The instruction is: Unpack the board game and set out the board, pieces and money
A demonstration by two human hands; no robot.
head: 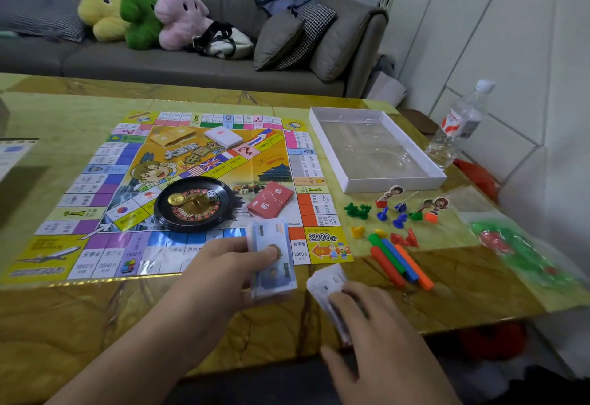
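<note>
You are well into the job, by the look of it. The board (178, 194) lies flat and unfolded on the table (95, 305), with the roulette wheel (194, 203) standing on it, a die in its bowl, and 3 card decks set out: a yellow deck (172, 136), a white deck (223, 136) and a red deck (270, 203). The pieces sit just right of the board on the bare tabletop: cardboard character pawns (412, 202), blue pawns (391, 214), green houses (357, 210), red bits (404, 238), yellow bits (358, 230) and coloured sticks (400, 261).

What remains, I judge, is the money. Your left hand (223, 274) grips a stack of banknotes (274, 258) over the board's near edge, thumb pressed on the top note and fingers curled under. Your right hand (380, 331) rests on a second, paler bundle of notes (329, 289) near the table's front edge; its fingers curl over the bundle, but motion blur leaves it unclear whether they pinch it or only press it. None of the money is yet laid out in sorted piles.

The white box tray (376, 149) beyond the pieces holds nothing but its clear plastic liner. A clear bag (523, 251) at the far right has red and green plastic bits inside, perhaps left to tip out. A water bottle (459, 124) stands just behind the tray
</note>
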